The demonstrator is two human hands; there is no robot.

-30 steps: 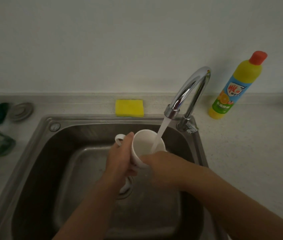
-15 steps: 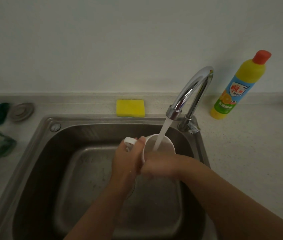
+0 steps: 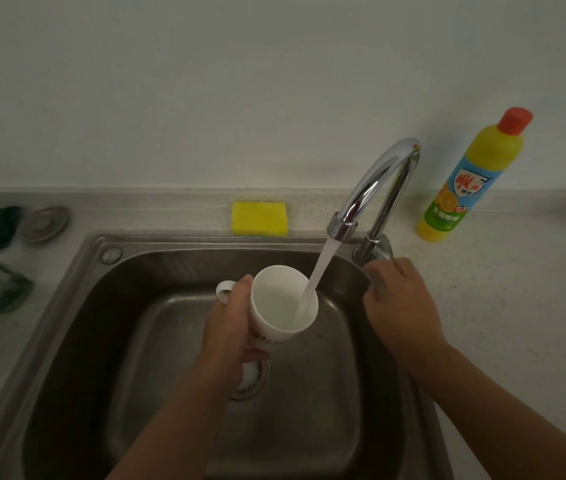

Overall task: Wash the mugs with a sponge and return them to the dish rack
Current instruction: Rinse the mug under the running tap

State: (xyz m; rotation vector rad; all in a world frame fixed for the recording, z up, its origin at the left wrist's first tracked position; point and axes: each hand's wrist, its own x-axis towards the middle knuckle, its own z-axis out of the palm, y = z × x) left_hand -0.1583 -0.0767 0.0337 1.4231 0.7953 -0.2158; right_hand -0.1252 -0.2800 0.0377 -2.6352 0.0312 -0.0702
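Mug (image 3: 276, 306) released by right hand (image 3: 401, 306), now seemingly on tap (image 3: 378, 181).

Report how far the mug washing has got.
Scrubbing looks done: the yellow rectangular sponge lies unheld behind the steel sink. In hand: the left hand grips the white ceramic mug under running water, the right hand at the chrome tap. Left: racking it; other mugs aren't visible.

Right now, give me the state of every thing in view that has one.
mug: tilted, held over the sink, taking water
tap: running into the mug
left hand: grips the mug's side
right hand: holds the tap lever
sponge: lying unused on the counter
detergent bottle: upright, capped
sink plug: out, on the counter
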